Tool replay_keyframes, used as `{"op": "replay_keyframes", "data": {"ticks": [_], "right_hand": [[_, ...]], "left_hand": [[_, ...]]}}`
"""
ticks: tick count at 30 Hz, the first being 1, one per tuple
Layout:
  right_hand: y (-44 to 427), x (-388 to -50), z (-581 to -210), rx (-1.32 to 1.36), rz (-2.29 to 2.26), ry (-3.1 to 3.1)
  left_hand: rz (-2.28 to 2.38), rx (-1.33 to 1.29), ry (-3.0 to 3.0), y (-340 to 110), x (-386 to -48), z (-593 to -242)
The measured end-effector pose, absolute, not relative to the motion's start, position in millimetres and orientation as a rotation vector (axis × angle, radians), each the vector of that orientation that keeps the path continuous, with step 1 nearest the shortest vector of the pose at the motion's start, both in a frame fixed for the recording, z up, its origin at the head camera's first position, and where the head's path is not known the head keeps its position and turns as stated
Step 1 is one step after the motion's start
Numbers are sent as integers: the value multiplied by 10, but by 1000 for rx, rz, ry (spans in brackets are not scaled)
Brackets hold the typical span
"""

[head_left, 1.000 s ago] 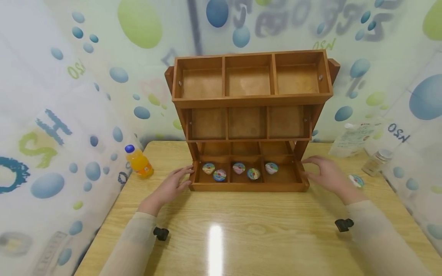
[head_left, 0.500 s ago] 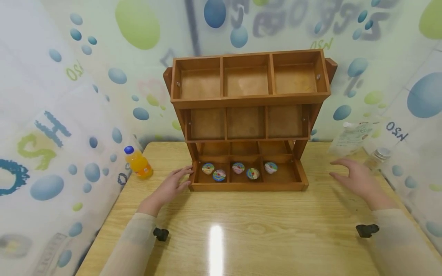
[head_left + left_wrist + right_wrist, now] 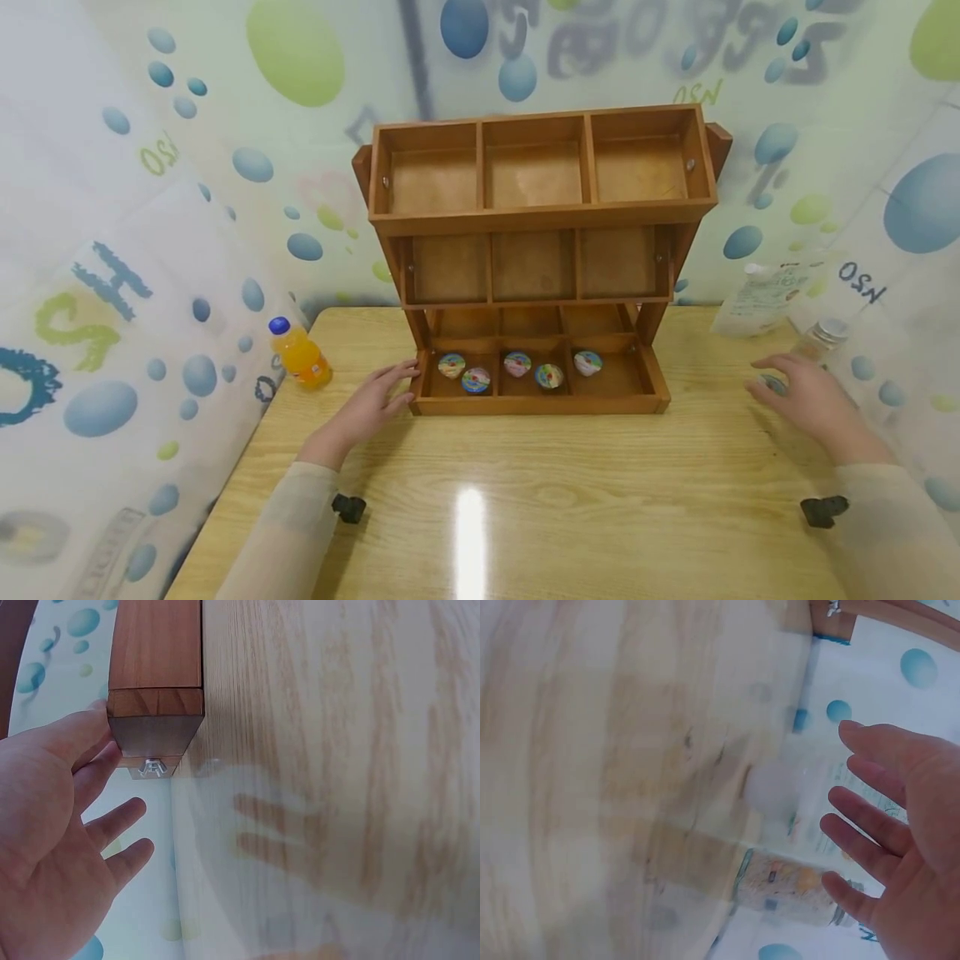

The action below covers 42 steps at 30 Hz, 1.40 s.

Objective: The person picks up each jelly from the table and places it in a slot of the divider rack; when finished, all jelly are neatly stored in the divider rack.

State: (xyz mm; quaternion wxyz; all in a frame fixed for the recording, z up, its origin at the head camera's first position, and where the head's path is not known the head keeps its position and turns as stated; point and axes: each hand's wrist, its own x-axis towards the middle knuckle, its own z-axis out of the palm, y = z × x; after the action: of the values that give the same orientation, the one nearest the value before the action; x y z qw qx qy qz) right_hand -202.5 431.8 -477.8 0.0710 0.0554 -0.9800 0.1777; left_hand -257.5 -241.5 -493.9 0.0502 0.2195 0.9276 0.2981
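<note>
A wooden three-tier rack (image 3: 540, 404) stands in the middle of the table. Its lowest tier holds several small foil-lidded cups, among them a blue-rimmed one (image 3: 476, 381) at left and another (image 3: 588, 362) at right. My left hand (image 3: 365, 408) rests against the left end of that tier; in the left wrist view its fingers lie along the wooden end piece (image 3: 156, 712). On the right, my right hand (image 3: 813, 408) hovers over a loose foil-lidded cup (image 3: 773, 384), partly hidden by the hand. In the right wrist view that cup (image 3: 774, 787) sits apart from the spread fingers.
Behind the right hand stand a lidded clear jar (image 3: 823, 337) and a white printed pouch (image 3: 768, 300). An orange juice bottle (image 3: 302, 354) with a blue cap stands at the left edge. The patterned wall (image 3: 330, 250) closes off the back and sides.
My right hand has left the rack's right end and moved right to the loose cup. The left hand keeps its place at the rack.
</note>
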Motion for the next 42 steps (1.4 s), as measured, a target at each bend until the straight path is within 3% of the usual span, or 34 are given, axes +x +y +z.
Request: {"op": "replay_keyframes", "data": {"ticks": [25, 42], "right_hand": [[4489, -2016, -4894, 81, 472, -3017], [3868, -1998, -4601, 332, 386, -2864]], "left_hand": [[906, 680, 2819, -2413, -2582, -4900], [898, 688, 2836, -2400, -2577, -4921]]}}
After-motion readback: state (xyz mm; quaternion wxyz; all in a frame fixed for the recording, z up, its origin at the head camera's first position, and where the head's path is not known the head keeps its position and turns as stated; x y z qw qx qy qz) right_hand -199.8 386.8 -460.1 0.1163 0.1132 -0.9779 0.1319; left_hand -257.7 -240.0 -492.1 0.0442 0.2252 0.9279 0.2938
